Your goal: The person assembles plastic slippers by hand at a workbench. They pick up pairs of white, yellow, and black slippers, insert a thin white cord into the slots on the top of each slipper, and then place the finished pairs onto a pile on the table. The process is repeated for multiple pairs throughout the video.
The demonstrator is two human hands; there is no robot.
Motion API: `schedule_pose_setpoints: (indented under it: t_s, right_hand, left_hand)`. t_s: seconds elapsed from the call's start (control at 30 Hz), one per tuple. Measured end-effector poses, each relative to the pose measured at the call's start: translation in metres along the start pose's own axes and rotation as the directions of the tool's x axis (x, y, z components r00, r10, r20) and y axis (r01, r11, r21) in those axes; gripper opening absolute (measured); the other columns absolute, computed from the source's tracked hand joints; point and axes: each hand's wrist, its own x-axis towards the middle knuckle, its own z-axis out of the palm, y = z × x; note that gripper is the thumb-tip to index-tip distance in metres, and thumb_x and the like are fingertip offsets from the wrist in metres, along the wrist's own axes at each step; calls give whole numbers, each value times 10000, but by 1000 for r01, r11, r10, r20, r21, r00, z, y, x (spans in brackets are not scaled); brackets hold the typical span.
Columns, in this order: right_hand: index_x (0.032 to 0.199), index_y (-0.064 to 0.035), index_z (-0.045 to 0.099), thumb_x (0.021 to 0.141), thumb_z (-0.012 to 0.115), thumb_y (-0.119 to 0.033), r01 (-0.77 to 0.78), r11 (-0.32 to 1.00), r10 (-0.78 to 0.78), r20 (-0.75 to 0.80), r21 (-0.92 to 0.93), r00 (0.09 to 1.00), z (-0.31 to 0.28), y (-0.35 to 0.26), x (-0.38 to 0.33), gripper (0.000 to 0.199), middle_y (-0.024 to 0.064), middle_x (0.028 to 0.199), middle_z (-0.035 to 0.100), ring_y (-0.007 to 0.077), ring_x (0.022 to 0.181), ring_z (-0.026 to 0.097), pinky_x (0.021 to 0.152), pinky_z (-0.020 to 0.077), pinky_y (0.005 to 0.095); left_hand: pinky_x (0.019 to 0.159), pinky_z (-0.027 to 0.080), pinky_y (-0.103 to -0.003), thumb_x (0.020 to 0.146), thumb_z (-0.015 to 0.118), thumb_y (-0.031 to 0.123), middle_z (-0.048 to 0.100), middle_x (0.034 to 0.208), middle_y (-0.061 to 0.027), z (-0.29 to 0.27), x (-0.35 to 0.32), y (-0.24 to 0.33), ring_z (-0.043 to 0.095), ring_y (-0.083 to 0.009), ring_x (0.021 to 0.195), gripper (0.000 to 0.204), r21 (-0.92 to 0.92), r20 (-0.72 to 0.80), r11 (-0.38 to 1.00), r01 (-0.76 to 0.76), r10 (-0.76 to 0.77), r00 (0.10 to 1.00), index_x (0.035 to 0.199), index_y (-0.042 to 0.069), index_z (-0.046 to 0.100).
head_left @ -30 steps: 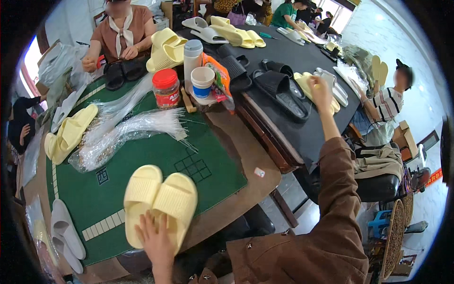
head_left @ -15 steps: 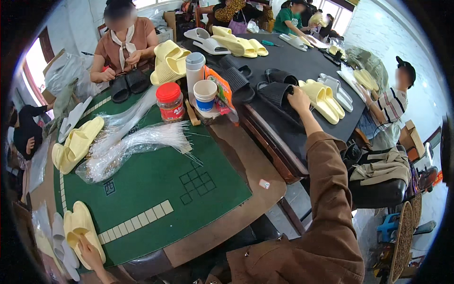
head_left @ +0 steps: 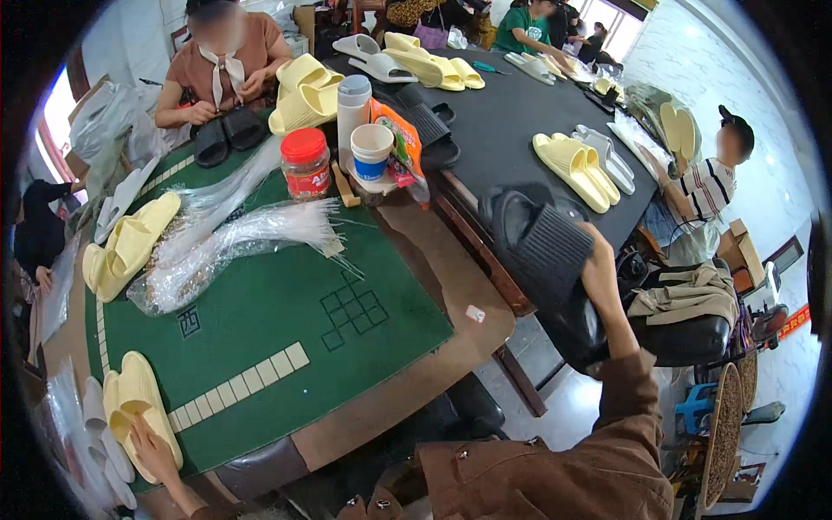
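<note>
My right hand (head_left: 601,270) grips a pair of black slide sandals (head_left: 548,247), lifted off the dark table and held over its near edge. The ribbed strap of one sandal faces me; the other is partly hidden behind it. At the lower left my left hand (head_left: 152,449) lies with stretched fingers on a pair of pale yellow slides (head_left: 130,390) on the green table mat (head_left: 373,303). Grey slides (head_left: 111,451) lie just left of that pair.
Plastic bags of thin clear ties (head_left: 225,256), a red-lidded jar (head_left: 305,163) and a paper cup (head_left: 371,151) occupy the green table. More yellow slides (head_left: 572,169) rest on the dark table (head_left: 511,113). A co-worker (head_left: 227,69) handles black slides opposite; others work farther off.
My right hand has picked up the black slides from the dark table and brought them toward me. My left hand stays on the yellow pair; the view has shifted slightly.
</note>
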Motion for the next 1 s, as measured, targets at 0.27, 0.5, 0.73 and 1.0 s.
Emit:
schedule_pose_setpoints:
  t_s: [0.27, 0.5, 0.73, 1.0]
  right_hand:
    - [1101, -3, 558, 718, 584, 94, 107, 973, -196, 496, 204, 846, 47, -117, -57, 396, 168, 1045, 624, 320, 1008, 633, 875, 493, 372]
    - [1104, 2, 560, 742, 588, 61, 61, 905, -259, 432, 420, 864, 154, -158, -28, 368, 226, 1054, 613, 416, 1049, 577, 866, 478, 422]
    - [1300, -7, 508, 794, 710, -136, 186, 860, -448, 526, 475, 724, 185, -178, -66, 560, 166, 1186, 585, 339, 1069, 587, 871, 484, 381]
    - [1038, -12, 668, 878, 627, -115, -44, 925, -217, 618, 378, 756, 159, -147, -52, 194, 153, 906, 670, 328, 878, 659, 745, 530, 359]
  left_hand:
    - [1077, 294, -460, 963, 483, 174, 508, 1285, -192, -57, -23, 104, 428, -356, 1236, 361, -192, -314, 979, -73, 9, 949, 1270, -14, 508]
    - [1050, 358, -403, 953, 481, 88, 469, 1351, -169, -107, -51, 243, 422, -303, 1280, 373, -664, -102, 739, -118, 68, 992, 1308, -21, 503]
    - [1099, 282, -457, 898, 585, 304, 360, 1441, -221, -119, -84, 319, 352, -392, 1332, 617, -841, 29, 499, -211, 431, 902, 1407, 10, 397]
    - [1036, 302, -517, 748, 675, 138, 256, 1497, -242, -87, -103, 348, 365, -422, 1287, 769, -748, 55, 628, -214, 380, 923, 1454, 150, 370]
